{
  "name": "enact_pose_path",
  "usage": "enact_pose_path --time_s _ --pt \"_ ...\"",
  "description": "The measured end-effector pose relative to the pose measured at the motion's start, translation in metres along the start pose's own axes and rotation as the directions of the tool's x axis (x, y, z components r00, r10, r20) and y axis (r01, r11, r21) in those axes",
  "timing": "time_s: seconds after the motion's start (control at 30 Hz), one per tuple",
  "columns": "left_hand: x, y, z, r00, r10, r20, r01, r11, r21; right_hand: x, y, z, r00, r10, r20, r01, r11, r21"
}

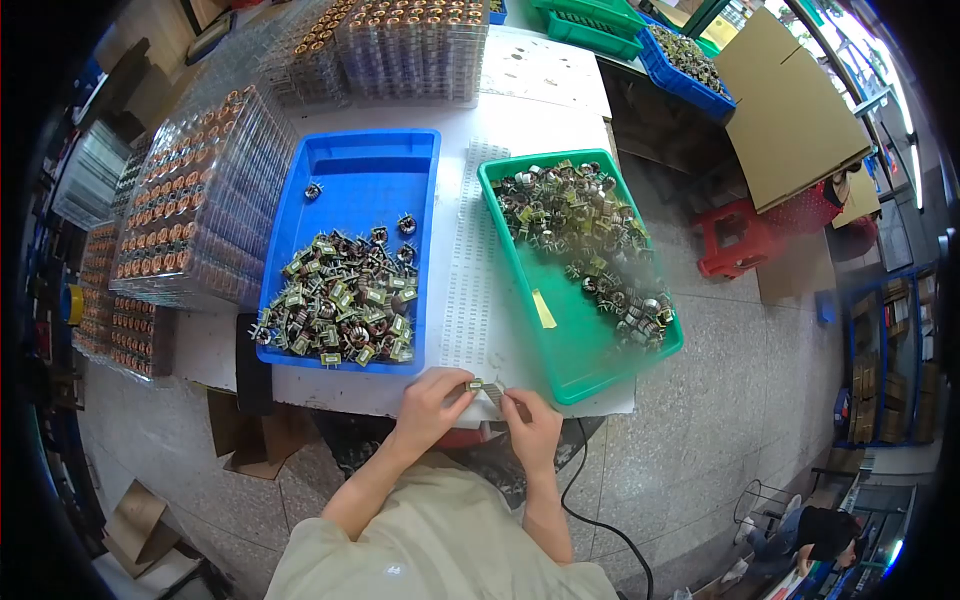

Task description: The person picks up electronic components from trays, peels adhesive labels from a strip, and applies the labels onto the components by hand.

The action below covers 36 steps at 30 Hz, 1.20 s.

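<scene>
Both of my hands are close together at the table's front edge, between two trays. My left hand (432,403) pinches a small component (475,384) with a pale yellow-green label. The fingers of my right hand (531,418) are closed on a small striped strip (493,395) beside that component. To the left, a blue tray (370,152) holds a heap of wire-wound coils (340,305) with labels. On the right stands a green tray (563,375) with more coils (580,215) and a yellow strip (543,309). A long sheet of small labels (470,270) lies between the trays.
Stacked clear plastic packs (190,205) of coils stand at the left, more packs (415,50) at the back. At the right are a blue bin (685,70), cardboard (795,110) and a red stool (735,238). A black cable (600,515) hangs off the front; a person (815,533) is at lower right.
</scene>
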<state>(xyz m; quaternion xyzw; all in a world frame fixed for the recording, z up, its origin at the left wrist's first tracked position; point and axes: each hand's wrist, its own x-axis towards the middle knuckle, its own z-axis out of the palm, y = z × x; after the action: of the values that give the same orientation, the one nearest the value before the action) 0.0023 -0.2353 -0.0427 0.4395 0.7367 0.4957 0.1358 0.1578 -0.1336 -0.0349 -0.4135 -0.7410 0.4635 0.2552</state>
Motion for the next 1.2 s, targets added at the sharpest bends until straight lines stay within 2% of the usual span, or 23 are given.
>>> enact_pose_path --time_s 0.5,0.7,0.9,1.2 --pt "-0.0026 -0.002 0.0016 1.0 -0.005 0.01 0.005 0.999 -0.048 0.0004 -0.0024 -0.0004 1.0 0.009 0.002 -0.009 1.0 -0.001" --pt "-0.0033 -0.0039 0.002 0.996 0.092 -0.02 -0.092 0.996 0.003 0.0013 0.0035 0.0038 0.996 -0.071 -0.055 0.071 0.997 -0.005" --pt "-0.0045 -0.0046 0.0021 0.998 0.066 0.005 -0.066 0.998 -0.008 0.0021 -0.0017 0.0028 0.995 -0.08 -0.059 0.079 0.997 -0.013" --pt "-0.0019 0.0012 -0.0001 0.993 0.116 -0.01 -0.115 0.993 0.036 0.0014 -0.0012 0.0031 0.997 -0.063 -0.053 0.062 0.998 -0.016"
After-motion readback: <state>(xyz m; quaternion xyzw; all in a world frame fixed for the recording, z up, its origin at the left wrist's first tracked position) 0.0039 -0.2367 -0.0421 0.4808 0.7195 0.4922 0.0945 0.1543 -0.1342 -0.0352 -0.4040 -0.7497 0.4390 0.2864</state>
